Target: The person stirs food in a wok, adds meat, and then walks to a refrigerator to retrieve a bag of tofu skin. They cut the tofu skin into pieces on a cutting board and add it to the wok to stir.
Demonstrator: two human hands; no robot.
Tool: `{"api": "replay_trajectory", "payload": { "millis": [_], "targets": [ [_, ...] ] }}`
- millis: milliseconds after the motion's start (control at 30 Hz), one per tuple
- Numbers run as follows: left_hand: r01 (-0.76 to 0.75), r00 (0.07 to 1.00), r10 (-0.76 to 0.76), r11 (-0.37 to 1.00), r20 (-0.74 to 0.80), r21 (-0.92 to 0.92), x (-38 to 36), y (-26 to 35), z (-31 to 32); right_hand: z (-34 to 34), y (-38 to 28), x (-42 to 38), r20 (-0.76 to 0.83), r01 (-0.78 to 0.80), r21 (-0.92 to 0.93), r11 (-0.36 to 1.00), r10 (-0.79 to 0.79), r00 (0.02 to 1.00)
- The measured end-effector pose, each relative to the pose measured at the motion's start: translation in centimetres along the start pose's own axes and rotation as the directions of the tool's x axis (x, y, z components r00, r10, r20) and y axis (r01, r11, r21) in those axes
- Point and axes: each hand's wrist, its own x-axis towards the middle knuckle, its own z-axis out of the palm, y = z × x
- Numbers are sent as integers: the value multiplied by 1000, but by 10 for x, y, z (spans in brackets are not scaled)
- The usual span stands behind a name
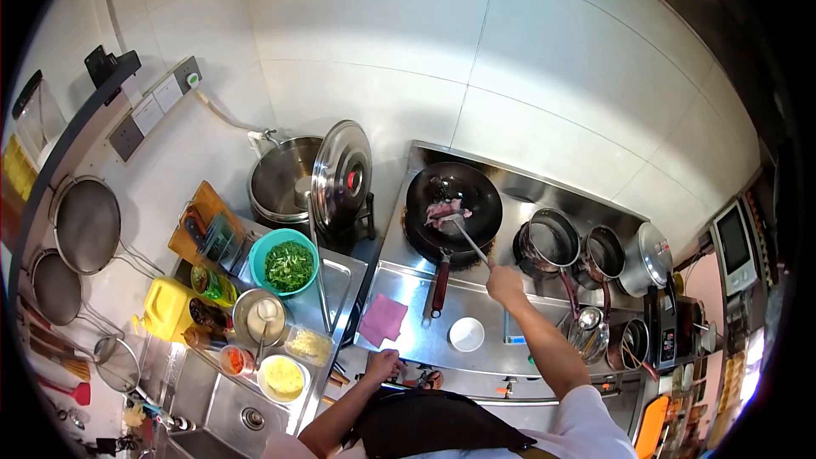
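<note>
My right hand (505, 285) is closed around the handle of a long metal spatula (470, 242). The spatula's head reaches into a dark wok (478, 189) on the stove, touching pinkish pieces of meat (445, 211). The wok's wooden handle (440, 289) points toward me, and neither hand is on it. At the stove's front edge, my left hand (384, 365) has its fingers curled; whether anything is inside them is hidden. Just above that hand lies a purple cloth (383, 319). Between my hands sits a small white bowl (466, 335).
Left of the stove are a teal bowl of chopped greens (289, 267), a white bowl of yellow food (284, 378) and a sink (234, 416). Behind them stands a large pot (276, 174) with its lid (342, 174) upright. Saucepans (552, 238) occupy the right side.
</note>
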Motion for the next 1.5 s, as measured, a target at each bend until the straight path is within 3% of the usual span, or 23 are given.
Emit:
{"api": "replay_trajectory", "payload": {
  "millis": [167, 333, 467, 533, 633, 733, 767, 800, 833, 867, 900, 1033, 1100, 1167, 1233, 1300, 1367, 1400, 1467, 1500],
  "targets": [
    [5, 1000, -5, 1000, -3, 27, -1, 7, 3, -32, 0, -9, -80, -60, 95, 994, 67, 995],
    [-6, 1000, 6, 998, -2, 56, -3, 7, 4, -8, 7, 9, -79, -87, 207, 974, 106, 991],
    [22, 998, -24, 999, 54, 49, 1, 6, 7, 12, 20, 12, -36, -12, 152, 988, 18, 999],
    [47, 997, -50, 998, 59, 46, 1, 10, 10, 0, 24, -1, -143, 74, 259, 963, -38, 989],
    [35, 997, -43, 993, 67, 113, 5, 7, 12, -14, 18, -4, -93, 16, 228, 974, 5, 996],
    [59, 990, -64, 997, 123, 42, 28, -19, 13, 26, 30, 20, -79, 20, 301, 953, 4, 997],
    [86, 990, -91, 995, 109, 52, 30, -19, 15, 55, 43, 37, -183, 126, 191, 973, -91, 979],
    [85, 990, -91, 995, 112, 52, 29, -17, 17, 45, 39, 31, -183, 124, 190, 974, -89, 979],
    [58, 991, -68, 995, 116, 86, 24, -13, 18, 27, 29, 18, -79, 10, 467, 884, 31, 996],
    [30, 992, -44, 992, 120, 119, 20, -9, 18, 15, 21, 10, 55, -122, 693, 711, 116, 992],
    [30, 992, -44, 992, 119, 120, 18, -6, 18, 16, 31, 13, 126, -171, 766, 620, 117, 985],
    [36, 993, -59, 977, 102, 211, 21, -6, 19, -10, 29, -7, 86, -158, 686, 711, 136, 987],
    [31, 993, -61, 961, 104, 274, 29, -21, 18, 7, 37, 5, -86, 55, 373, 926, -24, 996],
    [-118, 978, 14, 860, 209, 496, 47, -49, 18, 3, 28, 4, -80, 34, 371, 928, -4, 997],
    [-209, 966, 76, 796, 249, 568, 46, -46, 21, 0, 31, 12, -77, 12, 366, 931, 18, 997],
    [-299, 945, 134, 717, 297, 629, 42, -32, 28, 1, 41, 26, -110, 164, 329, 930, -135, 985],
    [-285, 958, 256, 803, 127, 523, 35, 1, 41, -24, 36, 24, -99, 160, 312, 936, -136, 986],
    [-317, 948, 304, 917, 91, 243, 56, -13, 45, -34, 32, 24, -87, 168, 297, 940, -148, 985],
    [-195, 977, 204, 971, 55, -138, 75, 11, 59, -42, 33, 37, -99, 228, 315, 921, -207, 973],
    [-13, 975, 86, 943, 205, -333, 96, 26, 58, -57, 26, 38, 51, 112, 351, 929, -139, 989]
  ]
}}
